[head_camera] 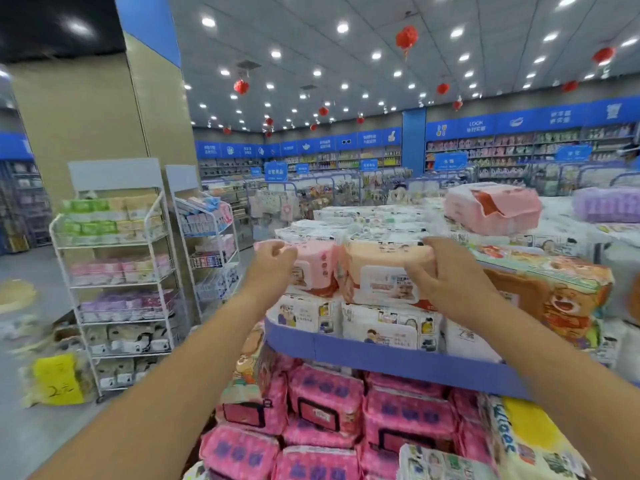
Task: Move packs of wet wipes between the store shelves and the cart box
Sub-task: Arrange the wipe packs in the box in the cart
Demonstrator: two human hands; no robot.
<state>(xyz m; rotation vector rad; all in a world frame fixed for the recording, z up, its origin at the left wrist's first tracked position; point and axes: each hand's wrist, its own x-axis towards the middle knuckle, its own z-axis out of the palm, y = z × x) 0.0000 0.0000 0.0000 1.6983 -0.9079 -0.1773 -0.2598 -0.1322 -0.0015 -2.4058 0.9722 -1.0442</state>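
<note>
Two packs of wet wipes sit side by side on top of the stacked white packs on the blue shelf (381, 356). My left hand (273, 263) grips the left end of the pink pack (317, 268). My right hand (446, 271) grips the right end of the peach pack (381, 268), fingers over its top and thumb on its front. Both arms reach forward at about chest height. The cart box is not in view.
Bright pink wipes packs (325, 407) fill the lower tier below the shelf edge. A large bear-print pack (554, 299) stands right of my right hand. Two white wire racks (117, 271) with packs stand on the left by a pillar, with open floor in front.
</note>
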